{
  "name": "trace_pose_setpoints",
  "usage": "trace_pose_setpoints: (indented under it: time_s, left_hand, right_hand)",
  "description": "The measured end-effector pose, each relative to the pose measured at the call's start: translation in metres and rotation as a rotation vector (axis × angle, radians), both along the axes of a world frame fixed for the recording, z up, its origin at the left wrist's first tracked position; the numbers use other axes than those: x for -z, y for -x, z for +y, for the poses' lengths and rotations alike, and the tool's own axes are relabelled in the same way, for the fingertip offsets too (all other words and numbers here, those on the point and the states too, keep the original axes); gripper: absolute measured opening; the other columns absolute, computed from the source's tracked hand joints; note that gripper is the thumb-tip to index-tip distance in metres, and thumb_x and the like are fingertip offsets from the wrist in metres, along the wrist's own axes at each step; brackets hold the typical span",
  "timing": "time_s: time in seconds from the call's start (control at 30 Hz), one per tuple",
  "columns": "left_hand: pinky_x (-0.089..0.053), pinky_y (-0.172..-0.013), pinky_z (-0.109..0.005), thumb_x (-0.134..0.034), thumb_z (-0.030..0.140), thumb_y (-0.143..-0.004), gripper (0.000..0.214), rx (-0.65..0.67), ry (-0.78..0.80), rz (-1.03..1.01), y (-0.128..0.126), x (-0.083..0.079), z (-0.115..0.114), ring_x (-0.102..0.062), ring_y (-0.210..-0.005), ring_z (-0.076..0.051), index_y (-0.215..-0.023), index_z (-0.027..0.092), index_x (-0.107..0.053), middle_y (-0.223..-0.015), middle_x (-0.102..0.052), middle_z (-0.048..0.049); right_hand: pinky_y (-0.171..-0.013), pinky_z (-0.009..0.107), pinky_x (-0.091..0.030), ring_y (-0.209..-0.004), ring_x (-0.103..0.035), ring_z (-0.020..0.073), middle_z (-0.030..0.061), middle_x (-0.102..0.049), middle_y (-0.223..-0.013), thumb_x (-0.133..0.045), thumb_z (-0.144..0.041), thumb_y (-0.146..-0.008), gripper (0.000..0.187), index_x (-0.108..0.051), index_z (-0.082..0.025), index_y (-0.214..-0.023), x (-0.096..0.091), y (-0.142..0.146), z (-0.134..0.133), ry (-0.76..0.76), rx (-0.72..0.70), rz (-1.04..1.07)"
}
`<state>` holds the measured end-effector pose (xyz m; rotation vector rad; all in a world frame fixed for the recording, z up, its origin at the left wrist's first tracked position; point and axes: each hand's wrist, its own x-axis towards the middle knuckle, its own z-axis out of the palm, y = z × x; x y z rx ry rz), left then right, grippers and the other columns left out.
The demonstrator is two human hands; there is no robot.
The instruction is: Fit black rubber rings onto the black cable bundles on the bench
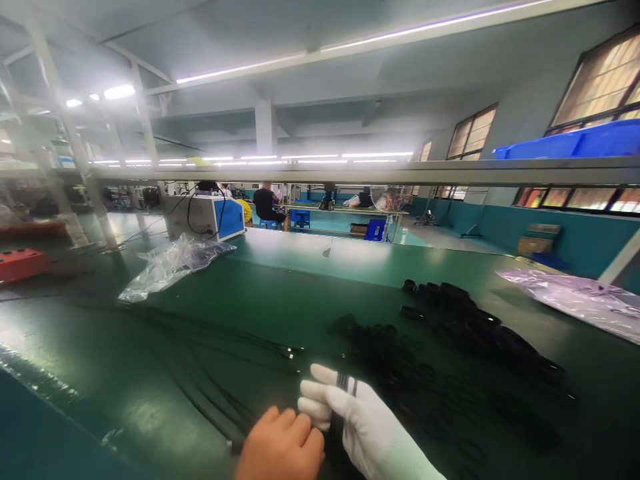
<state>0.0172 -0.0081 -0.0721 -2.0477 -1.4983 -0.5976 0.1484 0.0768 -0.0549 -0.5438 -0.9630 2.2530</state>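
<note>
So my right hand is in a white glove and my left hand is bare, and they're up against each other at the near side of the green desk. The cable is over on the right: a couple of black strands cross the gloved fingers, and that grip looks closed on them, thumb folded in. Left fingers are curled too, but their undersides are hidden, so I can't tell if that grip has anything in it. There's a dark bit with a pale tip right beside the left one, too blurry to name.

The step in hand looks like winding, I'd say, with strands going round the fingers, though I can't see whether the loop closes behind the glove.

Left of my hands, loose leads trail over the desk, and a few metal ends lie just past the fingertips. Right of the glove there's a tangled dark pile, looks like coils, with thicker black bundles lying beyond it. Clear bag at the far left, pinkish bag at the far right.

My take: the next move calls for a steady pinch on the right so the strands stay together, and for the left to guide the slack without snagging those leads.
</note>
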Motion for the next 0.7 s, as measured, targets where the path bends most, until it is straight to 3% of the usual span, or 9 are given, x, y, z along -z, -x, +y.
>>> trace_pose_setpoints:
  time_s: [0.07, 0.2, 0.33, 0.4, 0.47, 0.53, 0.63, 0.7]
  left_hand:
    - [-0.036, -0.059, -0.029, -0.055, 0.020, -0.083, 0.020, 0.122, -0.004, 0.015, 0.011, -0.021, 0.006, -0.051, -0.055, -0.015, -0.063, 0.020, -0.052, -0.058, -0.058, 0.0019]
    - [-0.039, -0.070, -0.028, -0.068, 0.032, -0.079, 0.021, 0.275, 0.223, -0.069, 0.031, -0.054, 0.015, -0.050, -0.060, -0.013, -0.067, 0.020, -0.056, -0.062, -0.059, 0.0046]
    - [-0.036, -0.092, -0.029, -0.072, 0.028, -0.076, 0.014, 0.286, 0.355, -0.161, 0.037, -0.056, 0.022, -0.054, -0.067, -0.010, -0.071, 0.021, -0.061, -0.067, -0.063, 0.0068]
    - [-0.030, -0.101, -0.033, -0.070, 0.028, -0.079, 0.012, 0.304, 0.362, -0.161, 0.037, -0.053, 0.023, -0.057, -0.078, -0.012, -0.073, 0.022, -0.062, -0.077, -0.067, 0.0058]
    - [-0.033, -0.096, -0.034, -0.066, 0.027, -0.082, 0.011, 0.322, 0.372, -0.149, 0.036, -0.054, 0.024, -0.055, -0.088, -0.015, -0.073, 0.022, -0.063, -0.087, -0.068, 0.0036]
    - [-0.038, -0.079, -0.028, -0.061, 0.019, -0.083, 0.013, 0.340, 0.498, -0.261, 0.038, -0.058, 0.026, -0.054, -0.084, -0.015, -0.070, 0.021, -0.064, -0.088, -0.066, 0.0019]
    - [-0.036, -0.060, -0.021, -0.064, 0.013, -0.074, 0.007, 0.356, 0.823, -0.750, 0.042, -0.056, 0.028, -0.050, -0.066, -0.011, -0.070, 0.019, -0.065, -0.072, -0.058, 0.0035]
    - [-0.035, -0.051, -0.019, -0.064, 0.017, -0.072, 0.003, 0.340, 0.930, -1.010, 0.044, -0.046, 0.028, -0.046, -0.056, -0.009, -0.075, 0.017, -0.063, -0.063, -0.052, 0.0057]
  right_hand:
    - [-0.076, 0.031, -0.044, -0.077, -0.057, 0.0140, 0.0058, -0.065, -0.085, -0.075, -0.025, -0.073, 0.034, -0.062, -0.012, -0.101, -0.003, 0.000, -0.004, -0.009, -0.147, -0.034]
    - [-0.079, 0.036, -0.044, -0.077, -0.057, 0.0163, 0.0082, -0.060, -0.080, -0.076, -0.030, -0.073, 0.034, -0.064, -0.005, -0.092, -0.009, 0.000, -0.008, -0.023, -0.452, 0.015]
    - [-0.067, 0.027, -0.038, -0.065, -0.051, 0.0101, 0.0027, -0.054, -0.072, -0.075, -0.019, -0.070, 0.024, -0.064, -0.006, -0.086, -0.005, 0.002, -0.011, 0.032, -0.515, 0.096]
    - [-0.067, 0.027, -0.036, -0.065, -0.052, 0.0111, 0.0049, -0.055, -0.071, -0.070, -0.010, -0.068, 0.015, -0.064, -0.003, -0.080, 0.000, 0.003, -0.012, 0.037, -0.504, 0.028]
    - [-0.069, 0.028, -0.036, -0.067, -0.055, 0.0135, 0.0075, -0.057, -0.069, -0.067, -0.009, -0.067, 0.012, -0.064, -0.002, -0.077, 0.005, 0.003, -0.011, 0.028, -0.516, -0.038]
    - [-0.069, 0.027, -0.036, -0.068, -0.055, 0.0136, 0.0077, -0.058, -0.069, -0.066, -0.012, -0.067, 0.017, -0.063, -0.001, -0.080, 0.012, 0.002, -0.010, 0.044, -0.551, -0.015]
    - [-0.060, 0.022, -0.034, -0.061, -0.051, 0.0098, 0.0049, -0.057, -0.068, -0.070, -0.022, -0.068, 0.024, -0.061, -0.004, -0.082, 0.023, 0.000, -0.006, 0.057, -0.603, 0.059]
    - [-0.056, 0.021, -0.033, -0.055, -0.046, 0.0069, 0.0001, -0.052, -0.063, -0.074, -0.028, -0.068, 0.027, -0.059, -0.008, -0.076, 0.029, -0.002, -0.004, 0.026, -0.600, 0.068]
